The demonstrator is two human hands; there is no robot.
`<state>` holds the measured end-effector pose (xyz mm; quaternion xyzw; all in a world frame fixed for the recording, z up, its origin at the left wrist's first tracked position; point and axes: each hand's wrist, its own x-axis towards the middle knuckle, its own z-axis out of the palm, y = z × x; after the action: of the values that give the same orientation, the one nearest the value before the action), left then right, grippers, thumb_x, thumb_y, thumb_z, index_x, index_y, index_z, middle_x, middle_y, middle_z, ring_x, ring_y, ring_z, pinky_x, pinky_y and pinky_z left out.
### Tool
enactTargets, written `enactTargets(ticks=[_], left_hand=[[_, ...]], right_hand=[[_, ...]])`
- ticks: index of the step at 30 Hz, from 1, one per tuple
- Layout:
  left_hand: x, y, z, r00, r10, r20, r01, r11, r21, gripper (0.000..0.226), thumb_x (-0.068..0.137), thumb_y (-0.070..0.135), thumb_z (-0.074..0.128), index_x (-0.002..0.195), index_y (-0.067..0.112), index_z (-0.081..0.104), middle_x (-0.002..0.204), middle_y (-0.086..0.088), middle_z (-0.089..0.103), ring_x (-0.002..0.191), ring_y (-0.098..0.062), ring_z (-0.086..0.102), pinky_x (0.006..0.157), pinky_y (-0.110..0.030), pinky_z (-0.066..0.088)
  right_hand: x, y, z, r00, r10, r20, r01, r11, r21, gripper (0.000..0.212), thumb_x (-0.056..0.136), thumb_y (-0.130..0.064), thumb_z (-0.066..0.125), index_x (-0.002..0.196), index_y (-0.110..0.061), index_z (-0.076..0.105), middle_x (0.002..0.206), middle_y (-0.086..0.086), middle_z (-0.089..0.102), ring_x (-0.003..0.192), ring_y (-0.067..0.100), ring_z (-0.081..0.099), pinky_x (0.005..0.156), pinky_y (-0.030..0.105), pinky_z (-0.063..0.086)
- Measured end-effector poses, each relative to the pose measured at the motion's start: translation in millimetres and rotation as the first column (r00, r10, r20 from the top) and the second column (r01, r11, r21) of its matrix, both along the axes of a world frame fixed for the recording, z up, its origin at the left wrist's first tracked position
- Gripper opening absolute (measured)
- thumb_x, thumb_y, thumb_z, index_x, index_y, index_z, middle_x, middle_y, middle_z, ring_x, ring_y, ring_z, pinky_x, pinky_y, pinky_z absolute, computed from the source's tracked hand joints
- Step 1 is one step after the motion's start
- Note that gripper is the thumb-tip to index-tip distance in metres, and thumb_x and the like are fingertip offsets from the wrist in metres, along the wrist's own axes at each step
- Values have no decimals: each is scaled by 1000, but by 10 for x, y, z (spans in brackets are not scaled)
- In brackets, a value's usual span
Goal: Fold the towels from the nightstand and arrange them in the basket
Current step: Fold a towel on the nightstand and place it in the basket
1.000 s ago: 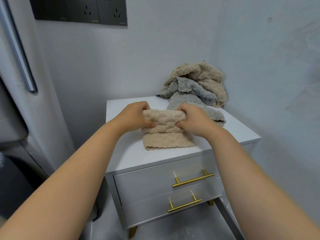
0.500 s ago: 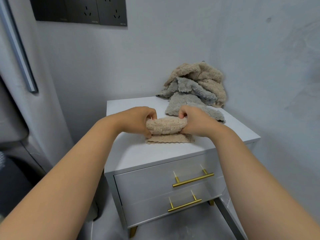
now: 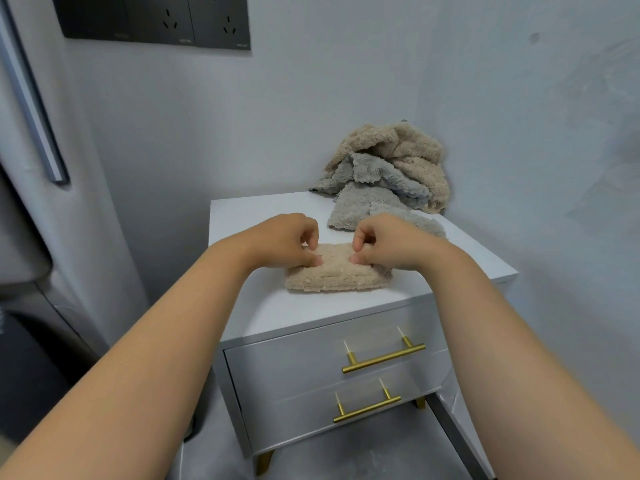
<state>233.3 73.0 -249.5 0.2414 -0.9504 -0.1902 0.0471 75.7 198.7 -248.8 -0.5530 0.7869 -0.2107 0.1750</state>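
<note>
A beige towel lies folded into a flat oblong near the front of the white nightstand top. My left hand and my right hand sit on its far edge, one at each end. On both hands the fingers are curled and the thumb tips press into the fabric, pinching the top layer. A loose heap of beige and grey towels fills the nightstand's back right corner. No basket is in view.
The nightstand stands in a corner between two white walls, with two drawers and gold bar handles. A dark socket panel hangs on the wall above. A grey appliance with a long handle stands to the left.
The beige towel was held bunched between both hands above its lower half; it now lies folded over and flat on the nightstand. Both hands have come down onto it.
</note>
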Motion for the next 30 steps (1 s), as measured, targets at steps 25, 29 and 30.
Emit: enactTargets(ticks=[25,29,30], left_hand=[[-542,963,75,848,365,-384,-135,850,510,24,75,29,76,94,17,66,86,0,65,79,-18,62,64,-29,50],[-920,1422,-73,867,392,-309,-87,727,681,18,79,23,73,91,14,64,92,-7,67,85,-22,63,73,-33,54],[-995,1509,-117,873,399,-281,-81,686,723,16,81,21,72,92,13,63,96,-9,68,88,-24,65,76,-35,55]], right_hand=[[-305,698,125,632,-265,728,646,699,-306,19,75,-6,78,89,-5,66,89,11,69,77,23,66,68,34,55],[-518,1017,77,743,-574,345,669,629,-396,18,75,-22,78,81,-11,64,88,7,68,87,25,65,73,33,51],[-554,1063,85,747,-624,229,657,640,-400,24,75,-25,77,91,-10,66,96,7,68,92,25,64,73,30,47]])
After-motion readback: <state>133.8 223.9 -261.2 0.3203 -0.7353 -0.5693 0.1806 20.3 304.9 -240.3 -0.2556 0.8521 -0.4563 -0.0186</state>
